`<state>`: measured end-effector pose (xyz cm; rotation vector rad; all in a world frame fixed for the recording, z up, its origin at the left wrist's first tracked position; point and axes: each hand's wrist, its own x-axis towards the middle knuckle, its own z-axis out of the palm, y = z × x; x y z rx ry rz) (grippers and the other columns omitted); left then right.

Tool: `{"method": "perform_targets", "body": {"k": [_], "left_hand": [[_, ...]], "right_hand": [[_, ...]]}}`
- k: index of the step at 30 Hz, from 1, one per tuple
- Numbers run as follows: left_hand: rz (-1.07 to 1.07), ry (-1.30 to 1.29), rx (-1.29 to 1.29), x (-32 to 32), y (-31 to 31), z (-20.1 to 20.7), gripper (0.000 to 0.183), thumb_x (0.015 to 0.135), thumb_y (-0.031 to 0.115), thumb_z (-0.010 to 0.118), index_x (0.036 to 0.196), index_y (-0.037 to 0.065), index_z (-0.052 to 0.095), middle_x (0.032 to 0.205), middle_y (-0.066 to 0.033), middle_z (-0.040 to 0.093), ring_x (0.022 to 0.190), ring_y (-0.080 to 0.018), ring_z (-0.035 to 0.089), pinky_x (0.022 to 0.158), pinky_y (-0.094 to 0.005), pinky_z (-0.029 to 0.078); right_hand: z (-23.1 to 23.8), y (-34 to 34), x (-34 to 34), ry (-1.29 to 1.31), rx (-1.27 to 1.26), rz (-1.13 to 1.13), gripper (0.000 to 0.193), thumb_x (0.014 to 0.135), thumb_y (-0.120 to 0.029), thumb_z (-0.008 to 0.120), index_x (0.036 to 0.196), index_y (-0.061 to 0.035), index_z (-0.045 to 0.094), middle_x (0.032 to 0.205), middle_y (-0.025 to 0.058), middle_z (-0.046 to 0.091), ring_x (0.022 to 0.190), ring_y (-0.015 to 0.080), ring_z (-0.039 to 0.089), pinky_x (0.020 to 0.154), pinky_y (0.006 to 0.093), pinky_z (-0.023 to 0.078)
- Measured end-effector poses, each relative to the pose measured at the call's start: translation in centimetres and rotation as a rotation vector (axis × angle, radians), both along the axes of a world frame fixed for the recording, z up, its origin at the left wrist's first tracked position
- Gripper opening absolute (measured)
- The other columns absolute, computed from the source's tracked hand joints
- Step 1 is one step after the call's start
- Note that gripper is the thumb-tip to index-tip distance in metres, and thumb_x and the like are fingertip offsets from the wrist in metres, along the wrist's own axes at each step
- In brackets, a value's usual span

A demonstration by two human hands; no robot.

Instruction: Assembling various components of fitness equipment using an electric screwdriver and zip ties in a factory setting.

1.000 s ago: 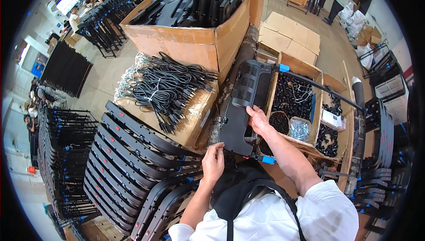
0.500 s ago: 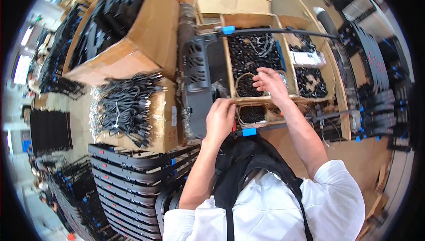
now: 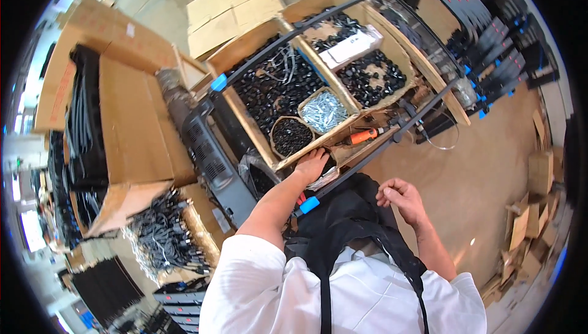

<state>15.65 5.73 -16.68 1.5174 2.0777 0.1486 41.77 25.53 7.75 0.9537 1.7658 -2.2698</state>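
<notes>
My left hand reaches into a small front compartment of the wooden parts tray. Its fingers are stretched over the contents, which the hand mostly hides. Just behind it are a round container of small black pieces and a square one of silver screws. Off to the right of the tray's front, my right hand hovers close to my body, fingers curled and thumb against them. Whatever it may hold is hidden. A black tube with a blue end piece crosses between the two hands.
An orange-handled tool lies at the tray's front. Black plastic parts and a white box fill larger compartments. Left stand a grey-black machine housing, a cable bundle and a big carton. Cardboard scraps lie right.
My view has turned, so the tray appears tilted. My right hand has drawn back from above the tray toward my body. My left hand has moved from the tray's corner into the front compartment.
</notes>
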Motion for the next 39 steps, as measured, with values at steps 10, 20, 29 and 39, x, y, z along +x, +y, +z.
{"method": "perform_targets", "body": {"k": [10, 20, 29, 39], "left_hand": [[-0.138, -0.044, -0.320, -0.7, 2.6, 1.7, 0.033, 0.091, 0.008, 0.063, 0.124, 0.006, 0.060, 0.135, -0.0231, 0.058, 0.128, -0.0424, 0.059, 0.103, -0.0501, 0.053], [0.273, -0.248, -0.197, 0.0, 0.6, -0.7, 0.029, 0.107, 0.031, 0.052, 0.122, 0.008, 0.061, 0.117, -0.0267, 0.068, 0.111, -0.0466, 0.067, 0.097, -0.0571, 0.052], [0.343, -0.234, -0.300, -0.2, 2.5, 2.6, 0.042, 0.109, 0.042, 0.048, 0.121, 0.005, 0.064, 0.115, -0.0289, 0.072, 0.113, -0.0478, 0.067, 0.100, -0.0568, 0.051], [0.583, -0.626, -0.264, -0.7, 1.7, 0.1, 0.029, 0.106, 0.026, 0.045, 0.105, 0.003, 0.064, 0.095, -0.0161, 0.068, 0.085, -0.0316, 0.070, 0.073, -0.0447, 0.057]], "right_hand": [[-9.7, 1.3, 1.2, -0.312, -0.053, -0.091, 0.022, 0.104, -0.022, 0.063, 0.113, -0.0021, 0.068, 0.098, 0.0067, 0.074, 0.083, 0.0136, 0.071, 0.073, 0.0271, 0.056], [-22.5, 2.7, -5.3, -0.276, -0.126, -0.183, 0.037, 0.101, -0.032, 0.068, 0.121, -0.0001, 0.066, 0.099, 0.0092, 0.074, 0.081, 0.0182, 0.074, 0.067, 0.0321, 0.059], [-29.3, 2.7, -14.7, -0.466, -0.278, -0.597, 0.036, 0.100, -0.034, 0.071, 0.122, -0.0066, 0.060, 0.100, 0.0144, 0.069, 0.069, 0.0293, 0.074, 0.057, 0.0423, 0.064], [-31.7, 4.4, -15.4, -0.414, -0.268, -0.780, 0.021, 0.096, -0.026, 0.069, 0.108, -0.0082, 0.068, 0.096, 0.0106, 0.063, 0.063, 0.0284, 0.064, 0.059, 0.0441, 0.061]]}}
